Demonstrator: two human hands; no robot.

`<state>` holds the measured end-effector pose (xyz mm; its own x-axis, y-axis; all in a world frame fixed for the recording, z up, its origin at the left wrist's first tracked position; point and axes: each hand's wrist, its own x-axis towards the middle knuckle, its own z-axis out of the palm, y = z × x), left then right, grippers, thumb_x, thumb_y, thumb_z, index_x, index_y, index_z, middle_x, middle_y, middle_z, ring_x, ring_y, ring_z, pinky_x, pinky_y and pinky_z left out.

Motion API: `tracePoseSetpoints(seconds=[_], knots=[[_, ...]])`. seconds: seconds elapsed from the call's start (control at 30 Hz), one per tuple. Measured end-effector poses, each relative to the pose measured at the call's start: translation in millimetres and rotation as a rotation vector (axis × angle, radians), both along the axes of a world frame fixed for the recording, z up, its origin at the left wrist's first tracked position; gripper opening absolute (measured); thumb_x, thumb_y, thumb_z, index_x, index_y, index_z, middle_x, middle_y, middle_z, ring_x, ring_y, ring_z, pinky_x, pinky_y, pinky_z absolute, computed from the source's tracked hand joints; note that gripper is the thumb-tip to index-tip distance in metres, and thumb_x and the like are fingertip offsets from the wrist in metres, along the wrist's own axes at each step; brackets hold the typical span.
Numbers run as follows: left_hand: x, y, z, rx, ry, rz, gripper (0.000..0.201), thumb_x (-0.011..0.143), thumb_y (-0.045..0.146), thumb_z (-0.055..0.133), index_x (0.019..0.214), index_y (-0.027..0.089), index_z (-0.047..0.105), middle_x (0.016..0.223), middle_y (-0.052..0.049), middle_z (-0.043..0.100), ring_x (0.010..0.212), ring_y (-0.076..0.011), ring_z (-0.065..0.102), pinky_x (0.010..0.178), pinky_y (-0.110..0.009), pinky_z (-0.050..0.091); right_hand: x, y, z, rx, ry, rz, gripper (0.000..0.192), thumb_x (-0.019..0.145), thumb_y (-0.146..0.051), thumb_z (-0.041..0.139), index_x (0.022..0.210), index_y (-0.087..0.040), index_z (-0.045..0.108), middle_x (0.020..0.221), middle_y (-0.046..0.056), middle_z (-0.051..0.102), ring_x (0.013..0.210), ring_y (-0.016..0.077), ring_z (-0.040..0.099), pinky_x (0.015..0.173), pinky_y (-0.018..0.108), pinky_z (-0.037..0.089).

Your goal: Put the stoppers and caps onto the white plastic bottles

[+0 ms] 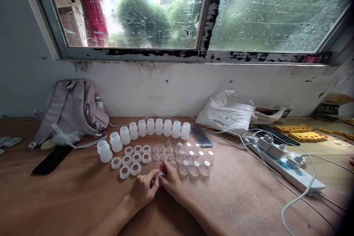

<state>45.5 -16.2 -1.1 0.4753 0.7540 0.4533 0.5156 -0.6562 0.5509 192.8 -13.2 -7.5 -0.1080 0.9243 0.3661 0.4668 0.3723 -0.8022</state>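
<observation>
My left hand (143,188) and my right hand (170,180) meet at the middle of the table, both pinching a small translucent ring (160,174). Fingers cover part of it, so I cannot tell whether another part sits inside. Just beyond my fingertips lie several clear, small-tipped bottle nipples (163,150). Left of them are several white screw rings (136,158) lying flat. On the right, several clear dome caps (194,169) are grouped close together. A curved row of white, frosted baby bottles (134,131) without tops stands upright behind these parts.
A backpack (74,107) and a black phone (52,160) are at the left. Behind the caps lies a partly blurred phone (203,138), with a silvery plastic bag (225,114) beyond. A power strip (290,171) with looping cables and yellow pieces (306,136) occupy the right.
</observation>
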Motion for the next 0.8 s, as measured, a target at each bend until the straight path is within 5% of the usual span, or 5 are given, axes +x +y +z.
tracePoseSetpoints(seconds=[0.47, 0.8], knots=[[1.4, -0.1, -1.0, 0.142, 0.017, -0.007, 0.029, 0.079, 0.015, 0.040, 0.107, 0.018, 0.050, 0.083, -0.003, 0.068, 0.064, -0.0138, 0.064, 0.059, -0.022, 0.049, 0.0, -7.0, -1.5, 0.036, 0.037, -0.052, 0.016, 0.063, -0.007, 0.042, 0.068, -0.021, 0.037, 0.060, -0.005, 0.045, 0.053, 0.0093, 0.042, 0.050, 0.019, 0.033], [-7.8, 9.7, 4.3, -0.025, -0.042, 0.160, 0.017, 0.080, 0.023, 0.043, 0.095, 0.021, 0.051, 0.075, -0.002, 0.066, 0.061, -0.0150, 0.062, 0.056, -0.023, 0.045, -3.3, -24.4, 22.5, 0.033, 0.009, 0.071, 0.019, 0.080, -0.020, 0.046, 0.099, -0.021, 0.046, 0.085, 0.002, 0.057, 0.055, 0.0095, 0.051, 0.053, 0.021, 0.041]])
